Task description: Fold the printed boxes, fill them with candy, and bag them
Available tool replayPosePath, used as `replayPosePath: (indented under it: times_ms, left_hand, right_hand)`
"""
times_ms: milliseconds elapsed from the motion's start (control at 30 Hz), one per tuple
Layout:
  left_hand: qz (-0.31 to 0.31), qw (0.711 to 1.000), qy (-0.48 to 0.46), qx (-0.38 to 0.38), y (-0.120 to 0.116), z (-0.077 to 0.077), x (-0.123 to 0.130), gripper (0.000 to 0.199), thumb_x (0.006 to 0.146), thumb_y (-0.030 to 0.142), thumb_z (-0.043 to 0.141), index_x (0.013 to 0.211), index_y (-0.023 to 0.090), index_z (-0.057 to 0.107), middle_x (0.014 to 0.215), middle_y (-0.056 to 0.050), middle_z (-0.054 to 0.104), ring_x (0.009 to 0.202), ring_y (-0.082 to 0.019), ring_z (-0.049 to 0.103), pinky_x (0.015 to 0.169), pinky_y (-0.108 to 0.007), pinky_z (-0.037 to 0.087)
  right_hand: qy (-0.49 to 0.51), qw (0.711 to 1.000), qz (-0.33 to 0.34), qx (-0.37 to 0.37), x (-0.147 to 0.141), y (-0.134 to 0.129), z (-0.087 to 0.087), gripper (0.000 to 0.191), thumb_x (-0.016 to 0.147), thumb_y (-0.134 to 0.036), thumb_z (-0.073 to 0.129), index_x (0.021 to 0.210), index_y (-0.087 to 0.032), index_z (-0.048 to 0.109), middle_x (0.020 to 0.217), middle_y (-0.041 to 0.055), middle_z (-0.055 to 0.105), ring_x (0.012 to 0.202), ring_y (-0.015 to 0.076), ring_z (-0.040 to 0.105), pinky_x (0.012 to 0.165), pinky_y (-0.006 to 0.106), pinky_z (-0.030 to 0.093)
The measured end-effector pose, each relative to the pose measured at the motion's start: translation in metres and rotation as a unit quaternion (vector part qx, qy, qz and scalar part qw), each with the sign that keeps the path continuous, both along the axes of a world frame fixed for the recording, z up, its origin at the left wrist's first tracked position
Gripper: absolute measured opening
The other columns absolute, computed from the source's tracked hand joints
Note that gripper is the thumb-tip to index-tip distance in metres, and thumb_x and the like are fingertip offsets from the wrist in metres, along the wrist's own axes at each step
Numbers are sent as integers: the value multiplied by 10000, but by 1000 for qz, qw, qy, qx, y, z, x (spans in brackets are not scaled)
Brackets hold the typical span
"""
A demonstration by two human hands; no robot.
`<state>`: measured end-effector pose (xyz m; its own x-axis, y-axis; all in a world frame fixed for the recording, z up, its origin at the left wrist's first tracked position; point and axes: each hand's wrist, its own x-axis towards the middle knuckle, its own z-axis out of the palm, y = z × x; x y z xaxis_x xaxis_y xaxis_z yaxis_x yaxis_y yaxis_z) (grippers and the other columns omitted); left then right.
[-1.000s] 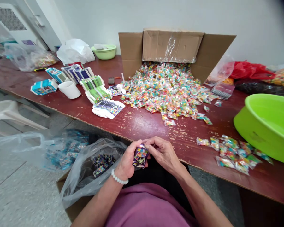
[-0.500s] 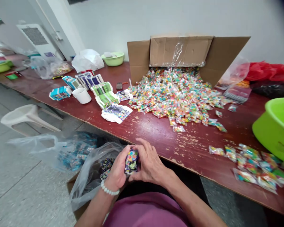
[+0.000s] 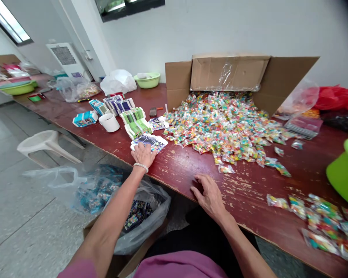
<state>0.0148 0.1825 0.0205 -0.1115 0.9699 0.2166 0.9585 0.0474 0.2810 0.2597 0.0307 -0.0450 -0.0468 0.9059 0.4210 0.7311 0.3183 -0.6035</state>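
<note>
Red table: running in front of you, its near edge passing under your left wrist.
Cardboard box: standing open beyond your right hand.
Sachet heap [image 3: 220,123]: spilling from the box [image 3: 229,73] onto the table [image 3: 174,170], ahead of your right hand.
Clear bag [image 3: 159,200]: sitting below your left hand, holding dark printed packs [image 3: 137,212].
Green cartons [image 3: 136,121]: lying just past your left fingers.
Left hand [image 3: 143,156]: touching the flat dark-printed cartons, fingers on top; can't tell if it's gripping any.
Right hand [image 3: 210,195]: holding nothing, fingers loosely curled, well apart from the left, near the table edge; contact unclear.
Flat cartons [image 3: 155,142]: lying stacked under and just beyond your left fingertips.
Step, judged: you're likely picking out a carton.
Next move, judged: calling for separating one cleanly, without dragging its neighbours.
</note>
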Motion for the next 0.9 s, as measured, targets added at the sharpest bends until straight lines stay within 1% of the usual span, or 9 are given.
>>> replayPosePath:
  times_ms: [167, 267, 367, 467, 500, 600, 667, 767, 900]
  left_hand:
    - [4, 997, -76, -16, 25, 2, -7, 326, 719, 328, 754, 981, 174, 637, 1286, -209, 517, 1279, -435, 366, 991, -530, 287]
    - [-1, 986, -165, -29, 19, 7, -8, 265, 702, 319, 751, 881, 195, 600, 1110, -136, 611, 1172, -366, 489, 930, -451, 365]
    - [-28, 956, -286, -54, -11, 10, 3, 262, 728, 385, 719, 801, 204, 544, 830, -33, 633, 874, -240, 608, 764, -333, 444]
    - [-73, 906, -405, -99, -64, 10, 22, 350, 725, 465, 722, 781, 198, 502, 684, 10, 608, 618, -161, 594, 585, -255, 437]
    - [-98, 879, -450, -126, -83, 10, 28, 370, 722, 479, 731, 779, 197, 498, 666, 16, 609, 569, -142, 579, 550, -239, 427]
    - [-171, 698, -643, -264, -134, 13, 43, 333, 688, 341, 813, 829, 164, 569, 789, -14, 656, 658, -129, 624, 609, -225, 464]
    - [-190, 606, -678, -371, -155, 16, 50, 372, 669, 273, 829, 964, 152, 638, 930, -59, 688, 748, -163, 674, 670, -250, 496]
    - [-202, 535, -681, -457, -166, 17, 59, 371, 650, 271, 820, 968, 139, 681, 884, -85, 705, 709, -204, 692, 649, -286, 508]
    - [-225, 594, -662, -398, -169, 20, 70, 267, 627, 186, 804, 876, 153, 714, 725, -19, 675, 638, -151, 612, 647, -262, 484]
  right_hand:
    - [5, 1000, -6, -3, -2, 1, 1, 281, 881, -254, 590, 1158, -205, 585, 1143, 117, 647, 1050, 280, 601, 920, 453, 477]
    - [29, 999, -3, -14, 0, 2, 1, 273, 874, -267, 597, 1140, -204, 599, 1134, 117, 657, 1053, 283, 602, 928, 461, 470]
    - [117, 991, -29, -66, -1, 1, 9, 303, 861, -316, 613, 1136, -189, 604, 1079, 115, 673, 973, 264, 629, 902, 454, 482]
    - [322, 933, -49, -155, -8, -1, 28, 467, 852, -444, 621, 1232, -181, 551, 1112, 116, 681, 896, 228, 657, 833, 412, 516]
    - [397, 899, -32, -184, -11, -3, 36, 504, 843, -486, 628, 1236, -181, 546, 1120, 113, 684, 883, 218, 664, 809, 389, 525]
    - [542, 802, 48, -247, -21, -11, 59, 455, 804, -519, 678, 1096, -178, 601, 985, 73, 709, 773, 188, 659, 701, 321, 534]
    - [561, 780, 75, -267, -24, -19, 71, 381, 793, -491, 705, 989, -179, 609, 833, 29, 687, 642, 150, 610, 589, 272, 502]
    - [513, 804, 96, -286, -25, -31, 80, 324, 842, -482, 650, 986, -198, 591, 737, -15, 629, 531, 109, 533, 492, 233, 444]
    - [420, 870, 71, -248, -30, -43, 80, 595, 773, -438, 722, 1267, -240, 455, 914, 1, 641, 679, 153, 617, 629, 297, 531]
